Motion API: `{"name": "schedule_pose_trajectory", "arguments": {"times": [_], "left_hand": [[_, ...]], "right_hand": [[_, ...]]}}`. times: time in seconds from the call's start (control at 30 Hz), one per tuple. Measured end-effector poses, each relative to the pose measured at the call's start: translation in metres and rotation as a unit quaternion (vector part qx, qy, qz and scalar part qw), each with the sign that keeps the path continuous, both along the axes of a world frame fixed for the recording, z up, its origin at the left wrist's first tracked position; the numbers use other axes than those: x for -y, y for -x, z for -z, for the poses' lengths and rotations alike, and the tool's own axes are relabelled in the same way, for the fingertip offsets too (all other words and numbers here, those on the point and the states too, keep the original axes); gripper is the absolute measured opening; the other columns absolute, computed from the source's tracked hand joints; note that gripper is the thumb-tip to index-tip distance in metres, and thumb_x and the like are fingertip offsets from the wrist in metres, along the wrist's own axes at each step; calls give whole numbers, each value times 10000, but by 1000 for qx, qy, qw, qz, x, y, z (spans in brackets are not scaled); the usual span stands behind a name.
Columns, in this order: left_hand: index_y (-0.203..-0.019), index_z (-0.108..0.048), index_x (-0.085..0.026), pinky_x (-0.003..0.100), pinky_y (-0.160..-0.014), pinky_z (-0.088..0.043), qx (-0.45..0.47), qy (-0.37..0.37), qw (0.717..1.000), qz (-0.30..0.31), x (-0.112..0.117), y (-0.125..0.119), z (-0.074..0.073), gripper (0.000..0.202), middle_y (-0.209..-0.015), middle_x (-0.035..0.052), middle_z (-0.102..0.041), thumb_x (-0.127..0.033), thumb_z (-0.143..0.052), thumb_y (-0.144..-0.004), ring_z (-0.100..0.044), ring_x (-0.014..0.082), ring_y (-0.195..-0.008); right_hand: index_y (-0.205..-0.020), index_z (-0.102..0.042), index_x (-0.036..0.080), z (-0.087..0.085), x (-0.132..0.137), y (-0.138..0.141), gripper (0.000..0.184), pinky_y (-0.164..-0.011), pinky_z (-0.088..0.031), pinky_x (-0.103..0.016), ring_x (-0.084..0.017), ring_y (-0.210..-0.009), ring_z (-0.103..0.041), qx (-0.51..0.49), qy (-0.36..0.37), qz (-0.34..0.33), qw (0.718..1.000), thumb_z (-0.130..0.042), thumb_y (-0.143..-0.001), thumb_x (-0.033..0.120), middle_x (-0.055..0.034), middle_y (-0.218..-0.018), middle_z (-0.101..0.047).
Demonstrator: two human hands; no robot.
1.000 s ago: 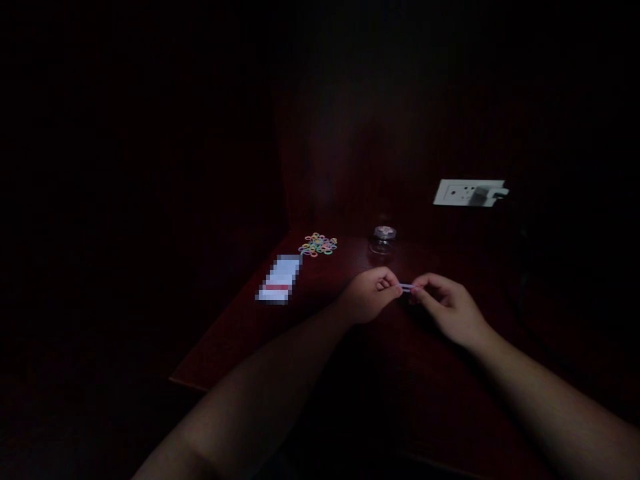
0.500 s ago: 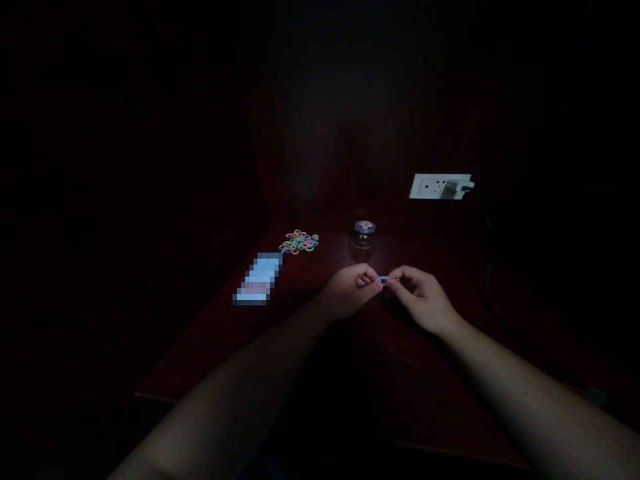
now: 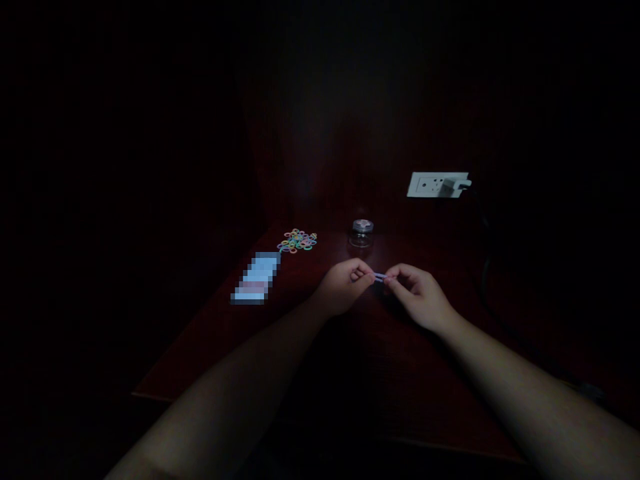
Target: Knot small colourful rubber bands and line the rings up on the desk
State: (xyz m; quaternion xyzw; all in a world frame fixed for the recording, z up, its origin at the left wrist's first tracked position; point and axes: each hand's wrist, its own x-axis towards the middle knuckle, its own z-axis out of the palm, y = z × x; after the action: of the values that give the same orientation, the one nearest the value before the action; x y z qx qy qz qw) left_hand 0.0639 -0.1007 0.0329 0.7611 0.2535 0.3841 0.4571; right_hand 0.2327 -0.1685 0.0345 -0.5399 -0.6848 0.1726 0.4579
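A lilac hair tie [image 3: 379, 277] is stretched between my two hands above the dark red table. My left hand [image 3: 346, 287] pinches one end between thumb and forefinger. The other end sits in the pinch of my right hand [image 3: 416, 293]. Two nearly parallel strands show across the small gap between the fingertips. Just beyond my hands stands a small clear jar [image 3: 361, 235] with a lid on it. To the left lies a loose pile of pastel hair ties [image 3: 298, 241] in several colours.
A phone-shaped, blurred-out bright rectangle [image 3: 256, 279] lies on the table [image 3: 200, 360] at the left, near its edge. On the back wall is a white socket panel [image 3: 435, 185] with a plug in it. A dark cable [image 3: 484, 280] hangs down at the right.
My hands have drawn slightly apart, and the hair tie has gone from a small curved loop to two stretched strands. Pile, jar and phone-shaped rectangle stay in place on the table.
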Motion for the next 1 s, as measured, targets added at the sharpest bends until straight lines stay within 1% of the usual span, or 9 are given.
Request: {"name": "schedule_pose_trajectory", "arguments": {"times": [0.1,0.23,0.33,0.47,0.57,0.63,0.77,0.87,1.0], "left_hand": [[-797,-592,-124,195,-542,-372,3,6,1000,0,0,-1,-1,152,-688,9,-593,-273,-564,-780,-494,82,-591],[-790,-592,-119,203,-572,-393,12,12,1000,4,1,-1,-1,149,-723,26,-615,-265,-561,-781,-518,86,-614],[-792,-597,-118,204,-573,-394,12,16,1000,5,0,-2,-1,152,-721,28,-618,-266,-564,-780,-525,88,-619],[-808,-605,-119,199,-551,-386,7,20,1000,16,0,-1,1,171,-707,22,-615,-285,-581,-777,-520,85,-603],[-820,-607,-112,203,-574,-409,2,28,999,26,2,-1,0,177,-738,36,-627,-282,-581,-781,-536,86,-627],[-884,-600,-115,204,-603,-427,4,26,999,25,5,-1,-2,188,-797,45,-633,-260,-599,-766,-548,86,-664],[-1040,-560,-143,186,-586,-415,0,-4,1000,26,11,-1,-6,337,-913,50,-623,-210,-640,-720,-539,78,-703],[-1023,-577,-143,188,-584,-409,-10,-21,999,25,13,-1,-9,308,-889,45,-621,-208,-629,-727,-529,77,-696],[-979,-602,-131,207,-629,-439,-7,-23,1000,18,13,0,-11,243,-852,46,-619,-216,-608,-751,-541,86,-705]], "right_hand": [[-779,-585,165,0,0,1,167,-616,-436,-266,-157,-665,-548,-9,4,-6,1000,-538,-835,317,-31,-709,-594],[-845,-591,162,0,-1,1,161,-615,-442,-267,-157,-674,-558,-26,9,-23,999,-528,-842,310,-38,-746,-602],[-869,-586,163,0,-1,0,151,-624,-444,-267,-154,-678,-557,-28,-1,-26,999,-542,-833,302,-38,-756,-602],[-828,-588,166,-1,-1,1,151,-626,-441,-266,-153,-670,-549,-12,-6,-19,1000,-556,-821,313,-39,-746,-607],[-797,-591,170,-1,0,1,167,-614,-434,-262,-157,-669,-550,8,-2,-9,1000,-553,-822,330,-39,-742,-617],[-795,-595,170,-1,0,0,176,-612,-430,-260,-157,-670,-552,14,-2,-10,1000,-545,-828,335,-38,-747,-623],[-796,-593,167,-1,0,0,186,-635,-435,-261,-157,-693,-560,8,1,-19,1000,-534,-839,339,-41,-775,-632],[-796,-591,166,-1,0,1,188,-642,-439,-264,-156,-690,-558,4,3,-23,1000,-540,-836,343,-39,-769,-629],[-778,-590,166,-2,0,0,194,-627,-439,-263,-152,-667,-549,-7,4,-30,1000,-547,-829,348,-34,-734,-618]]}}
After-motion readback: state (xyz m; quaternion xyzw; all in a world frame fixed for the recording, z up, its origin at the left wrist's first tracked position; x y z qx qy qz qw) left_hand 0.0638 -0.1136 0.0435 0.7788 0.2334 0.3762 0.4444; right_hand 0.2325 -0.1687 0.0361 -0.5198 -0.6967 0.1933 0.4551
